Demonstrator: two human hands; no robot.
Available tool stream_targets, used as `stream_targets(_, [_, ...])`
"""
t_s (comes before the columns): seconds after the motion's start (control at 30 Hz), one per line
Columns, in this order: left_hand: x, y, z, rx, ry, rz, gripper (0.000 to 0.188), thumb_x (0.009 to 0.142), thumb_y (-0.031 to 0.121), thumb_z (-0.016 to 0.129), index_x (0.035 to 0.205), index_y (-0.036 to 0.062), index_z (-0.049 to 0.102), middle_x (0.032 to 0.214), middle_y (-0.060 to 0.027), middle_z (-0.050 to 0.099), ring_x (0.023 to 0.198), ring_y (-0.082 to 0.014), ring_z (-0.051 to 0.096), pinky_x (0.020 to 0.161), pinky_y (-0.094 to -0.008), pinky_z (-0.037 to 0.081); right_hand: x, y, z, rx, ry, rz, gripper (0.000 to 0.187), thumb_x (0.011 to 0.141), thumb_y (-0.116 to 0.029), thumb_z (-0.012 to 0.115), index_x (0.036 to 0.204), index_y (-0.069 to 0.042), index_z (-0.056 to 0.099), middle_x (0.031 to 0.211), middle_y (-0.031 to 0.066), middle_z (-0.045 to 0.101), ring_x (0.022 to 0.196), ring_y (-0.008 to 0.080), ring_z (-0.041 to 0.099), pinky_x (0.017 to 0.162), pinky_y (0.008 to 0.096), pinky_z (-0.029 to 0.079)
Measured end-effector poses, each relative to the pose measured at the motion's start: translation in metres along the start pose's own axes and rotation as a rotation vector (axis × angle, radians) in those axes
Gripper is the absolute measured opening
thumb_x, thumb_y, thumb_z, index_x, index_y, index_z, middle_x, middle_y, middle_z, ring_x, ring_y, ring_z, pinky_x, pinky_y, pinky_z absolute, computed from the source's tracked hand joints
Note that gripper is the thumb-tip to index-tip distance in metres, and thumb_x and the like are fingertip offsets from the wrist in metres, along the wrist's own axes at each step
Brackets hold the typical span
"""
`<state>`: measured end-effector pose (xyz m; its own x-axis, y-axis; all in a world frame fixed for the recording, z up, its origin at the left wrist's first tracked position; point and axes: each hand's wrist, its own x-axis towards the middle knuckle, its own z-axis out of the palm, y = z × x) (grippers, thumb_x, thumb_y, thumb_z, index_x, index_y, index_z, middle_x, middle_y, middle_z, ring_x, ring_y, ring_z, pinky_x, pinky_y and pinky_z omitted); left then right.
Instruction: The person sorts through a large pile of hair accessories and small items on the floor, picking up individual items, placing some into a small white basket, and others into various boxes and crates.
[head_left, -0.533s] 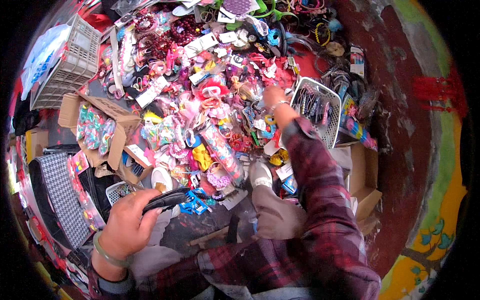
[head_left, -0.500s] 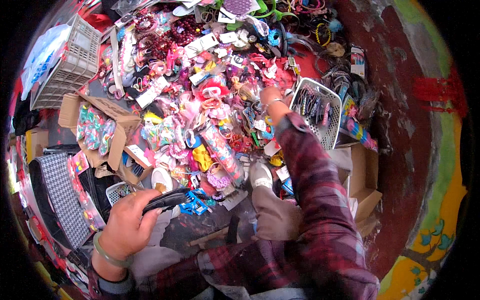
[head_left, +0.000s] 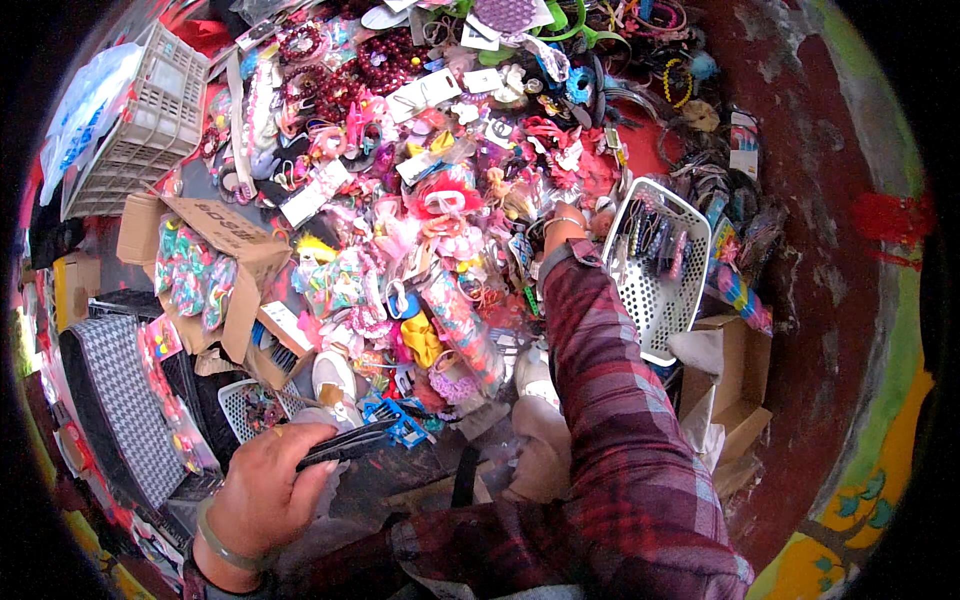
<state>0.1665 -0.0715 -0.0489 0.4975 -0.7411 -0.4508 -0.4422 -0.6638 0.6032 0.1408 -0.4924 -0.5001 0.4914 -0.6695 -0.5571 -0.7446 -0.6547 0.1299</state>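
The left hand [head_left: 265,490], near and to the left, pinches a bundle of thin black strips [head_left: 348,444] between thumb and fingers; the bundle points right, above a blue packet [head_left: 408,424]. The right hand [head_left: 564,222] is farther off, on the right part of a mixed pile of hair ornaments [head_left: 440,225]. Its fingers are mostly hidden, so I cannot tell whether they are spread or pinching anything. The black bundle lies well apart from this hand, nearer and to its left. Just right of the right hand is a white basket [head_left: 648,318] with beaded strands at its far end. Between the hands lie a yellow bow [head_left: 421,341] and a purple scrunchie [head_left: 456,381].
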Motion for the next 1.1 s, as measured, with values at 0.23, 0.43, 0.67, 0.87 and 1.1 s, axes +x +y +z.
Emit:
stream_targets(0.23, [0.003, -0.002, 0.003, -0.046, 0.007, 0.073, 0.028, 0.077, 0.008, 0.061, 0.103, -0.0004, 0.055, 0.094, -0.0188, 0.061, 0.085, -0.035, 0.06, 0.076, -0.0395, 0.048, 0.002, 0.033, -0.012, 0.608, 0.391, 0.349, 0.031, 0.081, -0.031, 0.05, 0.09, -0.006, 0.068, 0.097, 0.0175, 0.065, 0.089, 0.0308, 0.063, 0.073, 0.0416, 0.05])
stream_targets(0.43, [-0.005, -0.003, 0.005, -0.03, 0.064, 0.13, 0.028, 0.077, 0.008, 0.061, 0.104, -0.0006, 0.055, 0.094, -0.0196, 0.061, 0.084, -0.0356, 0.059, 0.075, -0.0402, 0.047, -0.063, 0.051, -0.075, 0.695, 0.518, 0.238, 0.032, 0.069, -0.029, 0.057, 0.09, -0.008, 0.067, 0.085, 0.0192, 0.065, 0.077, 0.0372, 0.063, 0.069, 0.044, 0.049])
stream_targets(0.67, [-0.013, 0.005, 0.007, -0.012, 0.1, 0.185, 0.028, 0.078, 0.008, 0.06, 0.104, -0.0002, 0.054, 0.093, -0.0192, 0.06, 0.083, -0.036, 0.059, 0.073, -0.0402, 0.047, -0.134, 0.077, -0.111, 2.022, -0.023, -0.228, 0.006, 0.083, -0.008, 0.06, 0.08, -0.01, 0.055, 0.065, -0.0012, 0.053, 0.064, 0.0151, 0.059, 0.052, 0.0249, 0.044])
stream_targets(0.87, [-0.013, 0.013, 0.009, -0.028, 0.061, 0.158, 0.027, 0.077, 0.007, 0.059, 0.103, 0.0001, 0.054, 0.089, -0.0195, 0.06, 0.08, -0.0364, 0.058, 0.07, -0.0396, 0.046, -0.193, 0.115, -0.109, 2.072, -0.049, -0.373, 0.005, 0.085, -0.007, 0.056, 0.083, -0.006, 0.053, 0.071, 0.0045, 0.056, 0.067, 0.0175, 0.06, 0.053, 0.0248, 0.043])
stream_targets(1.1, [-0.011, 0.019, 0.014, -0.044, 0.107, 0.178, 0.026, 0.076, 0.004, 0.059, 0.102, 0.0, 0.056, 0.088, -0.0192, 0.06, 0.081, -0.0356, 0.059, 0.071, -0.0381, 0.047, -0.238, 0.168, -0.095, 2.057, 0.132, -0.34, 0.009, 0.084, -0.004, 0.058, 0.092, -0.007, 0.057, 0.078, 0.0026, 0.059, 0.067, 0.0149, 0.059, 0.057, 0.0258, 0.048])
